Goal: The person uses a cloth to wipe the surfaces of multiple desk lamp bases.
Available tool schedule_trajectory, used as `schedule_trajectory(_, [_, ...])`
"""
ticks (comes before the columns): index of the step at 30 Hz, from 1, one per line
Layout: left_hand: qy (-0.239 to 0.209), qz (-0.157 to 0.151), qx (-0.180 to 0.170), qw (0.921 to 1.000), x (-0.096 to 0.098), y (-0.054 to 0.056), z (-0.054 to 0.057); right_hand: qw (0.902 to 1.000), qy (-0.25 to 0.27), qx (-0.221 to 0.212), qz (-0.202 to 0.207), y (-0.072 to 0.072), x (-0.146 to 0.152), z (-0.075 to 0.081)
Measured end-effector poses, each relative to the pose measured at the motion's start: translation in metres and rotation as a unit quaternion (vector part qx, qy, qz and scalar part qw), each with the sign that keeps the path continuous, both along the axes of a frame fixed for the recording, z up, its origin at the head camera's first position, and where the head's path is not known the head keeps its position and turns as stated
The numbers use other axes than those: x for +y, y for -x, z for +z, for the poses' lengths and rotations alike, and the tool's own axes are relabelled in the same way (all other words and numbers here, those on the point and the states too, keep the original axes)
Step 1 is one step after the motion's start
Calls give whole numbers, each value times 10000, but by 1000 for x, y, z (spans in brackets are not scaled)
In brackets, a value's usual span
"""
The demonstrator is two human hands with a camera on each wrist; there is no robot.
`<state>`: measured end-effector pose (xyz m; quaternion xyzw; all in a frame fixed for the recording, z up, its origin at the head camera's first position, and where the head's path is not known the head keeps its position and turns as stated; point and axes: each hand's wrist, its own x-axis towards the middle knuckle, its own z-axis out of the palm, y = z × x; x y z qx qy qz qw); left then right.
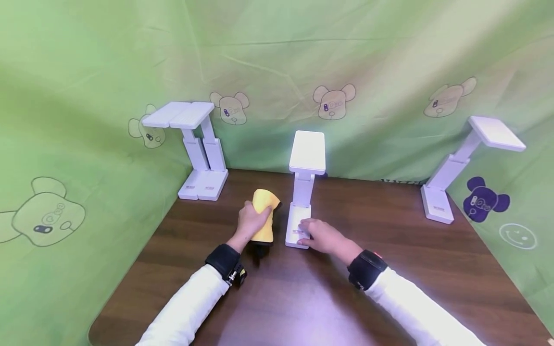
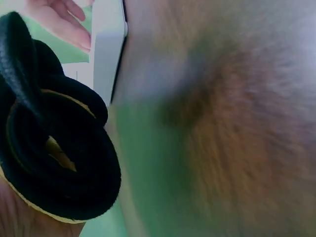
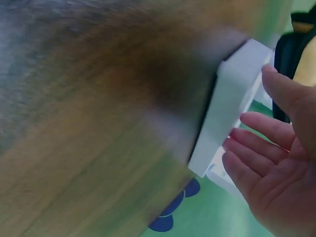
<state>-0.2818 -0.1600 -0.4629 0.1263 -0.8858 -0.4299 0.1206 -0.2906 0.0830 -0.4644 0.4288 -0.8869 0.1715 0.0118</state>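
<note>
My left hand (image 1: 252,220) grips a folded cloth (image 1: 265,230), yellow on one face and black on the other, just left of the middle desk lamp (image 1: 308,153). In the left wrist view the cloth's black side (image 2: 94,168) shows in thick loops. That white lamp stands upright with its flat head tilted forward over its base. My right hand (image 1: 324,236) is at the right side of the lamp's base (image 1: 296,226), fingertips resting on the top. Seen from the right wrist, its fingers (image 3: 266,128) are extended, only slightly bent, along the base (image 3: 232,98).
Two more white lamps (image 1: 203,180) stand side by side at the back left of the brown wooden table (image 1: 372,206). Another white lamp (image 1: 447,173) is at the back right edge. A green curtain (image 1: 268,57) with bear-head prints surrounds the table.
</note>
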Motion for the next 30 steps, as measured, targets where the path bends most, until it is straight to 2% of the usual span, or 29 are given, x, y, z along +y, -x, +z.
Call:
schedule_trajectory(2, [279,-50,31,9996,2,8,-1,9999,-67,88,-47,-1,-1,-3])
schedule_trajectory(5, [924,-37,5,9957,7,23,-2,9998,-58,74,-178,-3,-3,-5])
schedule_trajectory(8, [1707,130,134,9851,17,40,-2,9996,-83,45,-270,-2,-6,-4])
schedule_trajectory(10, [2142,257,379,9757,24,50,-4,9995,-90,73,-278,-1,-8,-4])
schedule_trajectory(13, [2544,320,793,9633,35,60,-12,9996,-88,85,-267,0,-10,-6])
schedule_trajectory(15, [2563,203,894,9622,42,62,-18,9997,-51,73,-217,-1,-12,-7])
schedule_trajectory(18, [2272,-146,703,9712,50,60,-20,9999,-9,27,-169,-1,-12,-8])
schedule_trajectory(20, [1910,-406,480,9796,53,56,-18,9999,45,26,-143,-1,-11,-8])
schedule_trajectory(22, [1601,-629,242,9848,53,51,-15,9998,111,23,-162,-1,-9,-7])
schedule_trajectory(25, [1352,-911,-95,9866,50,39,-11,9997,195,119,-126,0,-5,-8])
schedule_trajectory(30, [1144,-1259,-642,9833,47,6,-12,9998,124,175,-32,-2,2,-11])
